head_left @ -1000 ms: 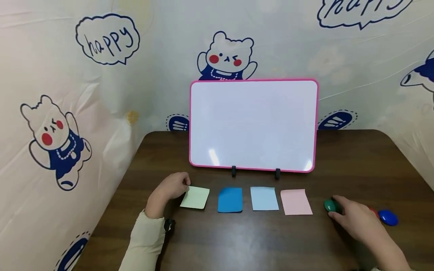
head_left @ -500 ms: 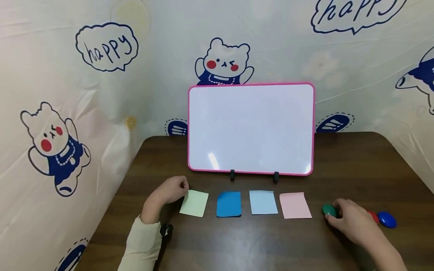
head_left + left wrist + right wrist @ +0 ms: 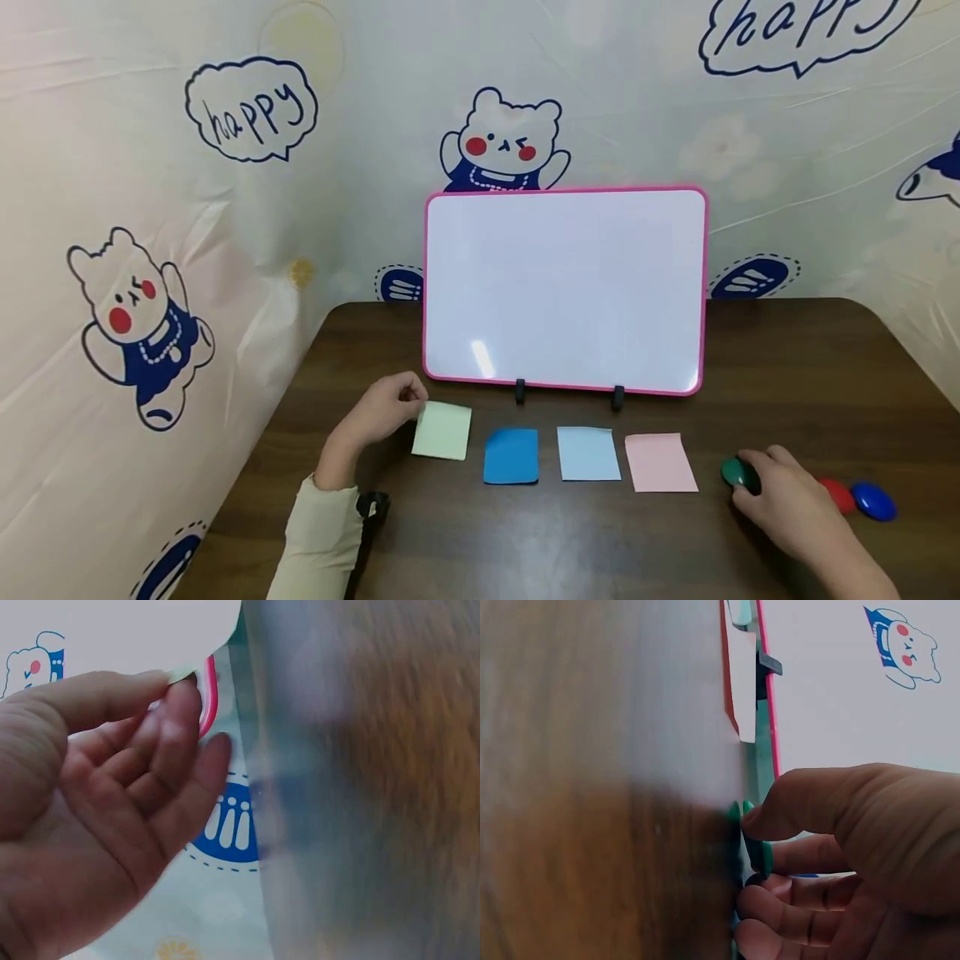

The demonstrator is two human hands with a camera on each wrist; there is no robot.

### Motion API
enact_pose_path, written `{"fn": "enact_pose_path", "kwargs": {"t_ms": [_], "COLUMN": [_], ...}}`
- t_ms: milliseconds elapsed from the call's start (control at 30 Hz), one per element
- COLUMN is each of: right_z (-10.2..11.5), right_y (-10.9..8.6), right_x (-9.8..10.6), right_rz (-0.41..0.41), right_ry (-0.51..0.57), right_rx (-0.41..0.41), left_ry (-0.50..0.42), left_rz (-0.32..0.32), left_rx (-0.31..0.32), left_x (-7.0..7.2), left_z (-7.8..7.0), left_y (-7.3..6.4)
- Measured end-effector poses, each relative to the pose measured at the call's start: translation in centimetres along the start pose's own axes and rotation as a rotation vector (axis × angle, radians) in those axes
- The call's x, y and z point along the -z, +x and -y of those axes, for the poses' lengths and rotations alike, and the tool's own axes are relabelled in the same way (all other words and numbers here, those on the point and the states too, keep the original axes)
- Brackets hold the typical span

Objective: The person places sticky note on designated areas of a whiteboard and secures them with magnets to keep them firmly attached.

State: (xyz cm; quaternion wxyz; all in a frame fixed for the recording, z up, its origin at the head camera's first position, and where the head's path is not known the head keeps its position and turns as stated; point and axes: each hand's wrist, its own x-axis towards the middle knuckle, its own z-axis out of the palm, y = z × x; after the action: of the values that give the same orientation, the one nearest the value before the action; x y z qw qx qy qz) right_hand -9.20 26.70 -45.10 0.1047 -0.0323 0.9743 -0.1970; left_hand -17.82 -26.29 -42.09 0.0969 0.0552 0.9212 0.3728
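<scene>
My left hand [image 3: 382,410] pinches the upper left corner of a pale green sticky note [image 3: 442,432] between thumb and index finger. In the left wrist view, a bit of green paper [image 3: 182,673] shows at the fingertips. On the right, my right hand [image 3: 795,504] grips a round green magnet [image 3: 733,472] with thumb and fingers. The right wrist view shows this magnet [image 3: 759,847] tilted on edge close to the tabletop. A red magnet [image 3: 838,495] and a blue magnet [image 3: 874,502] lie beside that hand, the red one partly hidden behind it.
A pink-framed whiteboard [image 3: 566,287] stands on black feet [image 3: 618,398] at the back of the brown table [image 3: 540,550]. Dark blue [image 3: 512,457], light blue [image 3: 589,454] and pink [image 3: 662,463] sticky notes lie in a row before it. A printed curtain [image 3: 360,125] hangs behind.
The left hand has lifted the green note slightly, up from the row and toward the whiteboard. The right hand has settled its hold on the green magnet, and more of the red magnet shows.
</scene>
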Motion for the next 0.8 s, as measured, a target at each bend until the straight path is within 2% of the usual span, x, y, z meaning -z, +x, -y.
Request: {"fn": "enact_pose_path", "kwargs": {"t_ms": [200,467,567,667,800], "right_z": [0.0,0.0,0.0,-0.1,-0.1], "right_y": [-0.1,0.0,0.0,-0.1,-0.2], "right_x": [-0.3,-0.7,-0.7,-0.8,-0.9], "right_rz": [-0.027,-0.044,-0.047,-0.053,-0.062], "right_ry": [-0.003,-0.010,-0.015,-0.018,-0.020], "right_rx": [0.025,0.027,0.026,0.028,0.035], "left_ry": [-0.131,-0.289,-0.336,-0.370,-0.390], "left_rz": [-0.146,-0.345,-0.379,-0.387,-0.399], "left_rx": [-0.081,-0.068,-0.081,-0.089,-0.059], "left_x": [0.0,1.5,2.0,2.3,2.6], "left_z": [-0.1,-1.1,-1.8,-2.4,-2.9], "left_y": [1.0,3.6,4.6,5.5,6.5]}}
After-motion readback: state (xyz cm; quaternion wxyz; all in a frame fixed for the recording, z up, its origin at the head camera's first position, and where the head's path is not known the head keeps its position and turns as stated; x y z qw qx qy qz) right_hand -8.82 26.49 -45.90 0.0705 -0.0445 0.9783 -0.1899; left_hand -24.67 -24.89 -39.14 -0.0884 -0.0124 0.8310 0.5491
